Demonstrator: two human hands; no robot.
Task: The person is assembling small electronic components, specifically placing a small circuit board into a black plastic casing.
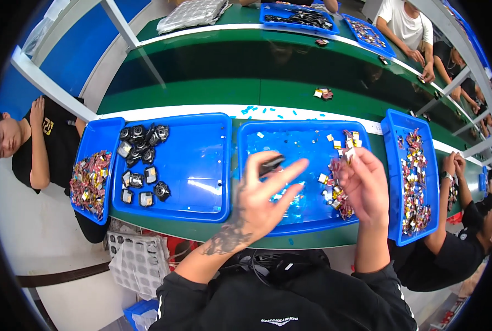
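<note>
Hovering just below the middle of the frame, the left hand has its fingers spread wide, with a small dark part pinched between thumb and forefinger at the hand's upper edge; motion blur hides how firmly it is gripped. The right hand, right of centre, is loosely curled with its fingertips drawn together around a small pale piece at its upper left tip. That piece sits right at the fingertips, though the blur leaves it unclear whether the hand truly holds it. Both hands are above the middle blue tray, whose floor carries a cluster of small red, yellow and white parts just left of the right hand. Left of centre, a second blue tray holds black round modules in its upper left part, well apart from the left hand. A narrow blue tray at the right is filled with more small mixed parts, and another narrow tray at the left holds a heap of reddish parts
</note>
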